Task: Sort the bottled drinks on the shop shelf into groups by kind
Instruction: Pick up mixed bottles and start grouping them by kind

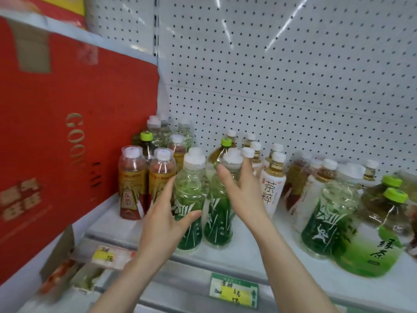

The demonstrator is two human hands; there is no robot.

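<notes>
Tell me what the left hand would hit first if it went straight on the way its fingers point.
Most likely the left green-labelled bottle: the left hand points up and rightward at its side, thumb across its label. Depth is unclear, so contact cannot be confirmed.

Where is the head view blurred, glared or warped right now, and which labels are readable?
Head view: the red carton at left is motion-smeared; bright streaks of reflected light cross the pegboard; the green bottle in the right hand is soft at its cap; the label of the white tea bottle reads sharply; the large green tea bottles at the right edge bulge from wide-angle distortion.
</notes>
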